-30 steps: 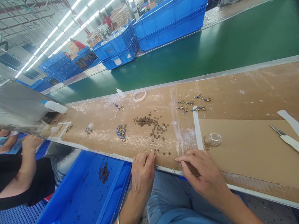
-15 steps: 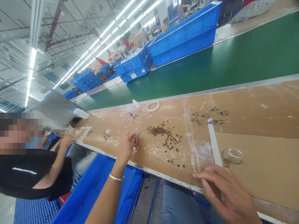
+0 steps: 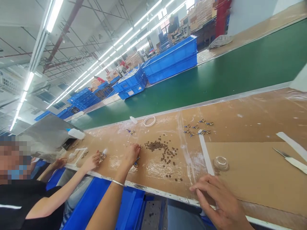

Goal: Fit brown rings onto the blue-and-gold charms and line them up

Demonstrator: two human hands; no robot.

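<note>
My left hand (image 3: 132,155) is over the brown work surface, thumb and fingertips pinched on a small metal part (image 3: 140,146), only partly visible. Just below that hand lies a small heap of blue-and-gold metal parts (image 3: 136,162), partly covered by it. To the right is a pile of small dark round pieces (image 3: 155,146), with loose ones scattered toward the near edge. My right hand (image 3: 219,198) hovers at the table's near edge, fingers stretched out and thumb close under the index finger. I see nothing held in it.
Several blue-and-gold parts (image 3: 201,132) lie beyond a white tape strip (image 3: 206,156). A clear round dish (image 3: 221,163) and a knife (image 3: 291,159) are on the right. A tape roll (image 3: 149,121) lies near the green belt (image 3: 179,89). At left, a co-worker's hand (image 3: 92,162) touches small parts.
My view has shifted, bringing the knife into sight. My left hand has lifted off the small heap with a part at its fingertips. The co-worker's hand has reached toward nearby parts.
</note>
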